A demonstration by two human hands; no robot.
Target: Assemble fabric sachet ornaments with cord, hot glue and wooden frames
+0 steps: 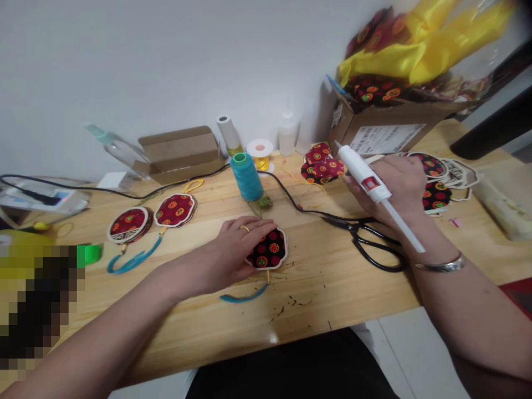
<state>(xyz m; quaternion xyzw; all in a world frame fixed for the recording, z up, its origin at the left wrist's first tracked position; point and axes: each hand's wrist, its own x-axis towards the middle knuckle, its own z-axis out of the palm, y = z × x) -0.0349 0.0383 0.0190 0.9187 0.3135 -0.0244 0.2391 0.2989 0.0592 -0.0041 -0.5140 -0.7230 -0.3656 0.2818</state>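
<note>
Near the middle of the table, my left hand [235, 244], with a ring on one finger, is closed on a scalloped fabric pendant [272, 249]. Its cloth is black with red and orange flowers, its rim pale, and a blue tassel [245, 295] trails from its lower edge. My fingers hide its left part. Raised at the right, my right hand [394, 185] grips a white hot glue gun [366, 172]. The nozzle points up and left, and a glue stick [405, 227] sticks out of its back. Below that hand lie black-handled scissors [369, 244].
Two finished-looking pendants [175, 210] with blue tassels lie at left. Behind stand a blue thread cone [246, 177], a yellow thread spool [261, 158] and a cardboard box [378, 127] of fabric. A black cable [286, 194] crosses the table. Fabric pieces [322, 163] lie back right.
</note>
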